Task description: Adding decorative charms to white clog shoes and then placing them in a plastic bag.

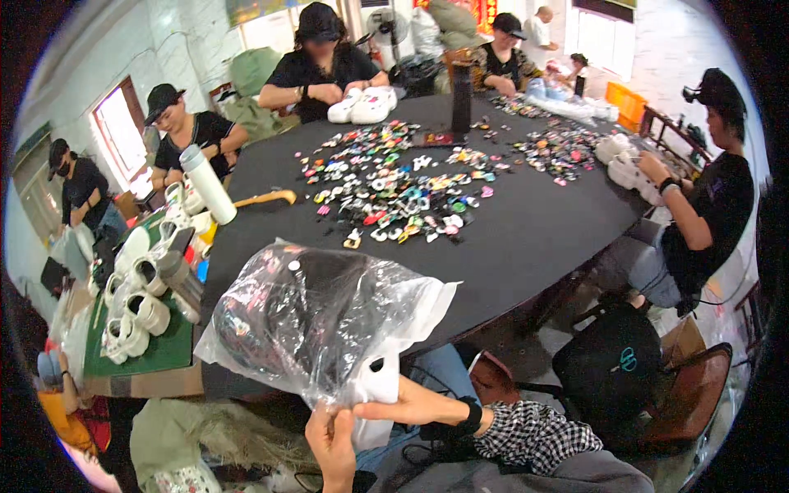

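A clear plastic bag (288,308) is held up in front of me over the near edge of the dark table. Part of a white clog (380,380) shows at the bag's right side, with a dark round hole in it; the rest is hidden by glare and folds. My left hand (332,444) is closed, pinching the bag's lower edge between thumb and fingers. Coming from the right in a checked sleeve and black wristband, my right hand (415,404) is closed against the clog and bag edge, its thumb touching my left fingertips. Its other fingers are partly hidden.
Small colourful shoe charms (403,185) lie heaped on the dark round table (526,238). At left, white shoes (136,320) stand on a green mat beside a pale bottle (207,185). Co-workers sit around, some handling white clogs (362,105). A chair (699,386) stands right.
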`<action>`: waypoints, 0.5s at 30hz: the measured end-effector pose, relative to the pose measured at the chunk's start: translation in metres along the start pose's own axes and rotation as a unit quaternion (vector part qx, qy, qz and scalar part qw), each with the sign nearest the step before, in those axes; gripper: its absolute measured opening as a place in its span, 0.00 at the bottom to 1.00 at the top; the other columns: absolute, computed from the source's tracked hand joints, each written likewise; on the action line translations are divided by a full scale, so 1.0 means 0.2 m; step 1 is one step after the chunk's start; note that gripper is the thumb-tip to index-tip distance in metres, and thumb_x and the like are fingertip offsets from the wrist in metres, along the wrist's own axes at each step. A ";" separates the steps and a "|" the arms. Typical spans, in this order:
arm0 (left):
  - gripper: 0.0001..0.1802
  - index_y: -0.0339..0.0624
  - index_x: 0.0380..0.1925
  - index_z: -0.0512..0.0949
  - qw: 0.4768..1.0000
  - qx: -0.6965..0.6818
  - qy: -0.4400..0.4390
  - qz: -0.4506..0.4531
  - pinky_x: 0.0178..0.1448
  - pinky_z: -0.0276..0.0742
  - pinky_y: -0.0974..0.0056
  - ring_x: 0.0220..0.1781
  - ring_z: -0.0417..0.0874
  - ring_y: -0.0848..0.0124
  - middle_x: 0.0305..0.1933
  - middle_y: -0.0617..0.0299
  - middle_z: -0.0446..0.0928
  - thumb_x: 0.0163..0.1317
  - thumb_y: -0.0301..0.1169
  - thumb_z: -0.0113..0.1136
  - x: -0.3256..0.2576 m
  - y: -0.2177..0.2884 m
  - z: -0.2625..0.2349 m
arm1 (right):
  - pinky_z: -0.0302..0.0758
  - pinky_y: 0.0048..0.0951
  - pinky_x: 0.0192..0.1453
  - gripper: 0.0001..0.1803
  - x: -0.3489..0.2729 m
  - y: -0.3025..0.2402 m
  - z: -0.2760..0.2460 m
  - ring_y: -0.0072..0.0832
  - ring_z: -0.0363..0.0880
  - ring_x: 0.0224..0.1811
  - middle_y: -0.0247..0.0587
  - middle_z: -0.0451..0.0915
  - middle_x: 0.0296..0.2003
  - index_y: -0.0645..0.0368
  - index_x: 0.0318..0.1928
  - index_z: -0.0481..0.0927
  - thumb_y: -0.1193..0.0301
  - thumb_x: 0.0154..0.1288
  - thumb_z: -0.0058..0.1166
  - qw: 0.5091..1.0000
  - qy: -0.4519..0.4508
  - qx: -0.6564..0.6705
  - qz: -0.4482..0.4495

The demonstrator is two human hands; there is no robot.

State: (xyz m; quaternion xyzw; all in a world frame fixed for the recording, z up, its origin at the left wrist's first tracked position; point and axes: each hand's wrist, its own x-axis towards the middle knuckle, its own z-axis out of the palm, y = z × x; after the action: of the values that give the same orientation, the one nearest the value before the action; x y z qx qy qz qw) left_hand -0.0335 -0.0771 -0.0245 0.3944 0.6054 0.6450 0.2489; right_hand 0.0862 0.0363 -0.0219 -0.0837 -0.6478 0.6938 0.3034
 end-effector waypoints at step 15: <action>0.07 0.34 0.25 0.73 0.983 0.086 -0.154 0.045 0.30 0.61 0.68 0.25 0.63 0.76 0.23 0.64 0.67 0.56 0.23 0.63 0.11 0.08 -0.30 | 0.71 0.37 0.57 0.20 -0.16 0.08 -0.05 0.41 0.77 0.49 0.48 0.78 0.45 0.66 0.47 0.76 0.59 0.74 0.42 0.985 0.020 -0.169 -0.011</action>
State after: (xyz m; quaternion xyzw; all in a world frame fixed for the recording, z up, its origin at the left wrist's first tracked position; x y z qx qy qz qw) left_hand -0.0917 -0.0969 -0.0025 0.5364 0.5944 0.5324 0.2749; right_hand 0.1129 0.0277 -0.0471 -0.1401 -0.7508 0.5687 0.3054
